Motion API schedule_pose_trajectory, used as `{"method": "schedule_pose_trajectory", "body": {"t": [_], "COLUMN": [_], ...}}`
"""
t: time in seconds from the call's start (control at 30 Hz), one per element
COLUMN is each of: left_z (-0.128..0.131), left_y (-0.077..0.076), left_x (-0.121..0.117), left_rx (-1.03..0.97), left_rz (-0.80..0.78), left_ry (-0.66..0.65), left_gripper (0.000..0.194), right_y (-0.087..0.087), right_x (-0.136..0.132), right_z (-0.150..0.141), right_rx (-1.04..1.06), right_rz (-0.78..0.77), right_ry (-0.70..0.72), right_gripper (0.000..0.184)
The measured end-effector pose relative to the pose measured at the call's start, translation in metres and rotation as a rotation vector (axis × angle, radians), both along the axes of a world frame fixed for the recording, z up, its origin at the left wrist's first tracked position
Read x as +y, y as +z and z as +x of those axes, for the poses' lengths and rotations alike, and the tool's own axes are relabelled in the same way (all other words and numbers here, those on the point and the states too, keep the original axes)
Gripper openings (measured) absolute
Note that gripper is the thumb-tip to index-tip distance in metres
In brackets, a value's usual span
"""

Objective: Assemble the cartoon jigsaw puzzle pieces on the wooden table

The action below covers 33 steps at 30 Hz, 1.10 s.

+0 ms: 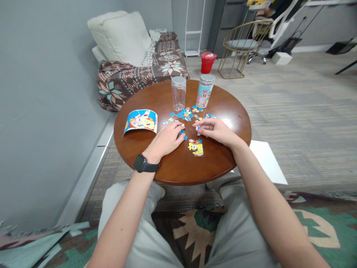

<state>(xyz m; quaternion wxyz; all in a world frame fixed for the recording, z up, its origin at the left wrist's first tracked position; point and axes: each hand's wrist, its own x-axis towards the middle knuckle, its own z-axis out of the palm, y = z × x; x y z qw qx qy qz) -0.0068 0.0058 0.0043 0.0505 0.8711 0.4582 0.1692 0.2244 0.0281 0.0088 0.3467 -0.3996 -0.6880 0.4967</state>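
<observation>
My left hand (168, 138) lies palm down on the round table, its fingers stretched and its thumb apart. A few loose blue puzzle pieces (182, 131) show at its fingertips. With my right hand (216, 131) I pinch a small pink-and-blue puzzle piece (198, 128) between thumb and fingers, just above the tabletop. Below it lies a joined patch of yellow cartoon puzzle (196, 148). Beyond both hands is a scattered pile of puzzle pieces (186, 114), mostly blue. A curled picture sheet (141, 121) with a cartoon print stands left of my left hand.
At the back of the round wooden table (178, 169) stand a clear lidded jar (179, 93) and a jar with a cartoon picture (205, 92). A covered sofa (139, 70), a red bin (208, 62) and a gold wire chair (242, 44) are farther off.
</observation>
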Motion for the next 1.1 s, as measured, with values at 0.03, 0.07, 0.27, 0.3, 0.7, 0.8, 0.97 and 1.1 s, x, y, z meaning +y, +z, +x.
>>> {"method": "schedule_pose_trajectory", "body": {"t": [0.03, 0.07, 0.27, 0.3, 0.7, 0.8, 0.97, 1.1], "left_z": [-0.0001, -0.0001, -0.0001, 0.0000, 0.0004, 0.0004, 0.0007, 0.0008], "left_y": [0.0000, 0.0001, 0.0001, 0.0001, 0.0025, 0.0020, 0.0017, 0.0017], "left_x": [0.0000, 0.0000, -0.0004, -0.0005, -0.0014, -0.0008, -0.0008, -0.0010], "left_rx": [-0.002, -0.005, -0.005, -0.004, 0.009, 0.010, 0.001, 0.001], "left_rz": [-0.002, -0.004, -0.007, -0.004, -0.013, -0.016, -0.011, -0.013], "left_ry": [-0.001, -0.002, -0.008, -0.008, -0.002, -0.007, -0.010, -0.013], "left_gripper": [0.035, 0.035, 0.035, 0.035, 0.035, 0.035, 0.034, 0.034], "right_y": [-0.0006, -0.0011, 0.0017, 0.0027, -0.0009, -0.0016, -0.0032, -0.0054], "right_x": [0.0004, 0.0008, 0.0005, 0.0000, 0.0003, 0.0012, 0.0035, 0.0047], "right_z": [-0.0004, -0.0007, -0.0007, -0.0005, -0.0022, -0.0023, -0.0035, -0.0042], "right_rx": [0.018, 0.032, 0.023, 0.013, 0.025, 0.003, 0.011, 0.020], "right_rz": [0.002, 0.006, 0.039, 0.047, -0.058, -0.069, -0.044, -0.037], "right_ry": [-0.001, -0.008, -0.011, -0.008, -0.016, -0.021, -0.048, -0.044], "right_gripper": [0.035, 0.036, 0.028, 0.028, 0.041, 0.042, 0.040, 0.035]}}
